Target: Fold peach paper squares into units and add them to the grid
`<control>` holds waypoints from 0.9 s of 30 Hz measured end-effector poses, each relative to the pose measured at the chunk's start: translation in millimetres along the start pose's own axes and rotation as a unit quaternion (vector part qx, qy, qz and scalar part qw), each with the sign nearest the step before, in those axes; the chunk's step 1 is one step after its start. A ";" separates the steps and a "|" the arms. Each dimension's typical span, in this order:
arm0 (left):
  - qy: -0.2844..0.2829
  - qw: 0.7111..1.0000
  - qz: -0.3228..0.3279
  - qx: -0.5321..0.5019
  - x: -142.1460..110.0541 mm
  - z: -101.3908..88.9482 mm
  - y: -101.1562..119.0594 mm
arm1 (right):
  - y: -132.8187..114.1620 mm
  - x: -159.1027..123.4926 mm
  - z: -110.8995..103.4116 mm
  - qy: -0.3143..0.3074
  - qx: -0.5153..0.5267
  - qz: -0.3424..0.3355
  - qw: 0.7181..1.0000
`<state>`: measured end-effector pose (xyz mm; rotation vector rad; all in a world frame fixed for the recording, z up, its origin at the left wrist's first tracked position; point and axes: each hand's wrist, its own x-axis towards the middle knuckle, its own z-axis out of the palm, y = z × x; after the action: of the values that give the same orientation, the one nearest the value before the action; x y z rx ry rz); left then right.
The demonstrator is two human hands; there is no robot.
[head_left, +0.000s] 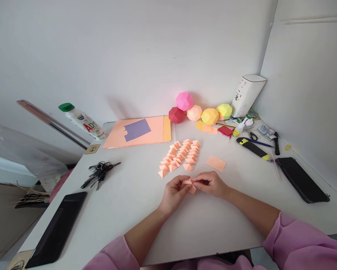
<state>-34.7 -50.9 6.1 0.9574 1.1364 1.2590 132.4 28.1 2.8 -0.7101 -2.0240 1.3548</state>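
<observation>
A small peach paper piece, partly folded, is held between both hands above the white table. My left hand pinches its left side with thumb and fingers. Its right edge is gripped by the closed fingertips of my right hand. Just beyond the hands, several folded peach paper units stand in slanting rows. To their right lies a flat peach paper rectangle.
Faceted paper balls line the wall. Peach sheets carry a purple paper piece. Keys, a black case and a bottle lie left. Rightward are a cutter, glue bottle and phone.
</observation>
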 end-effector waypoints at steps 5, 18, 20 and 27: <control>0.001 0.999 0.003 -0.033 0.5 -0.1 -2.7 | 2.4 -0.9 0.5 -0.032 -0.011 -0.032 0.999; 0.019 0.982 0.101 0.160 2.3 -2.6 -9.5 | 3.0 1.2 4.2 0.018 -0.087 -0.106 0.990; 0.017 0.983 0.097 0.156 1.8 -1.8 -7.6 | 1.7 1.1 3.9 0.024 -0.081 -0.085 0.993; 0.021 0.992 0.063 0.110 1.4 -0.4 -5.6 | 0.6 1.4 0.9 0.014 -0.041 0.005 0.999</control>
<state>-33.9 -50.1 0.5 1.1869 1.2839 1.2768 130.9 28.8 2.2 -0.7720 -2.0669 1.2671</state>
